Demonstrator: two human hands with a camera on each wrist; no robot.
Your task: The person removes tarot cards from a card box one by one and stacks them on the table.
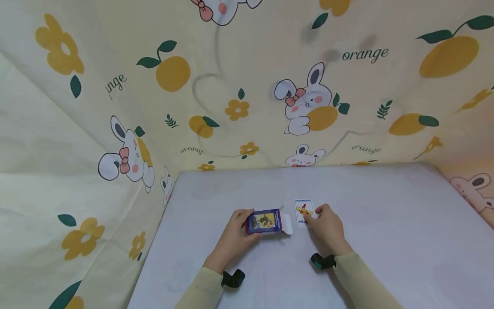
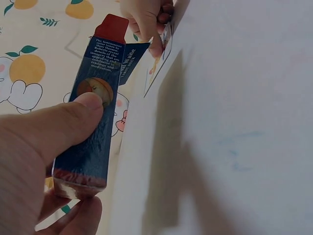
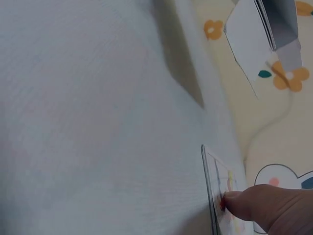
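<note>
My left hand (image 1: pixel 236 234) grips a dark blue card box (image 1: pixel 264 221) by its two long sides, thumb on the narrow printed side in the left wrist view. A picture is printed on its broad face, and the end flap (image 1: pixel 287 224) stands open toward the right. My right hand (image 1: pixel 328 225) pinches a white-bordered picture card (image 1: pixel 299 216) just right of the box, thumb (image 3: pixel 244 201) on its printed face. More than one edge line shows along the card's side in the right wrist view. Thin layered edges (image 3: pixel 266 22) show at the box's open mouth.
A white-covered table (image 1: pixel 216 189) lies under both hands. Behind it and at the sides hangs a cream cloth (image 1: pixel 254 56) with rabbits, oranges and flowers. Each wrist wears a small black camera (image 1: pixel 233 279).
</note>
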